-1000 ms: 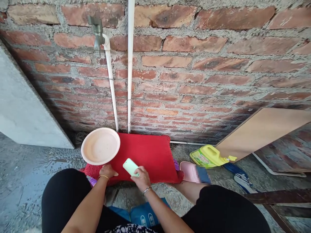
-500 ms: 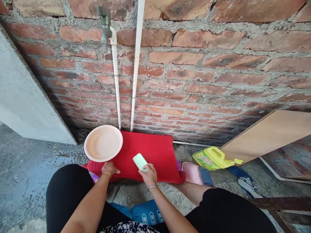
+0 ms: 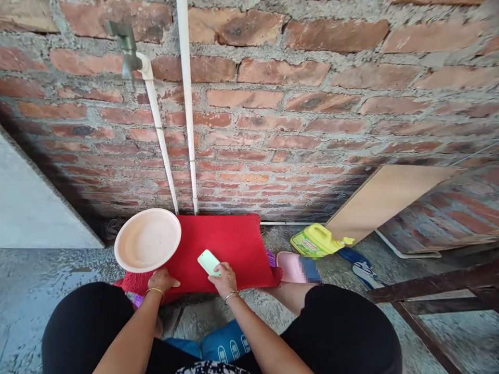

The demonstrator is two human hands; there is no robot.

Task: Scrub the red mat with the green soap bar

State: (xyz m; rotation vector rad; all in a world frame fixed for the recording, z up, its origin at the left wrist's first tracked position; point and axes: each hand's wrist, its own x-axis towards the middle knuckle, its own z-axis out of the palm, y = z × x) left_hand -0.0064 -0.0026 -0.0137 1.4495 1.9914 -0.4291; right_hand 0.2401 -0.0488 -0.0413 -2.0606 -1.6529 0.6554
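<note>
Green block [image 3: 208,261] over red cloth [image 3: 226,236]: right fingers [image 3: 223,268] wrap it; press evenly. Left fingers [image 3: 171,282], grip unclear, should brace the cloth.

The print on the yellow jug [image 3: 316,240] and blue fabric [image 3: 212,345] is unreadable.

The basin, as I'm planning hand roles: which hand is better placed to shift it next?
Probably the left hand: it is close to the basin, while the right hand, farther off, holds a pale green object.
</note>
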